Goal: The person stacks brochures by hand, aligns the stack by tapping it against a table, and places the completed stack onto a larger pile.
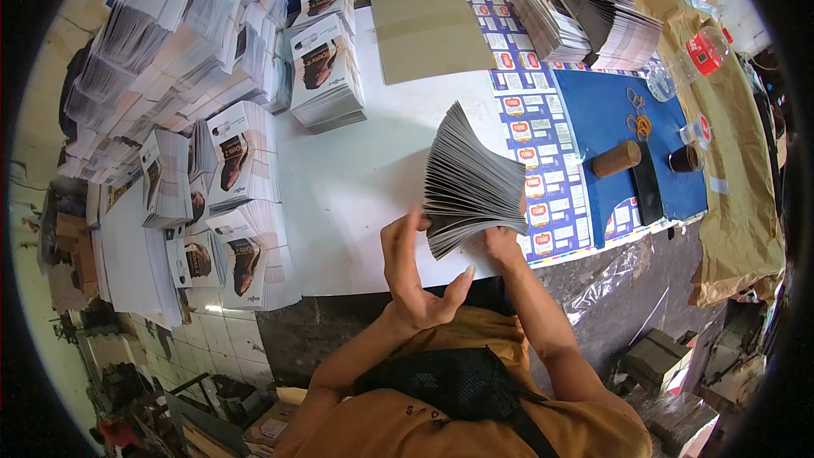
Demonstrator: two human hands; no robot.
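A thick stack of booklets (471, 174) is held up over the near edge of the white table, its page edges fanned out toward the left. My right hand (504, 246) grips the stack at its lower right end, its fingers partly hidden behind it. Beside the stack's lower left corner is my left hand (415, 276), open with thumb and fingers apart. Its fingertips are close to the fanned edges; whether they touch I cannot tell. Banded bundles of booklets (248, 153) with a dark picture on the cover stand on the left of the table.
Tall piles of printed sheets (153, 42) rise at the far left. A grey board (432, 30) lies at the back, beside more booklets (551, 13). To the right are a wooden cylinder (616, 159), a black slab (647, 187), rubber bands (638, 123), a cup (685, 159) and a bottle (705, 53).
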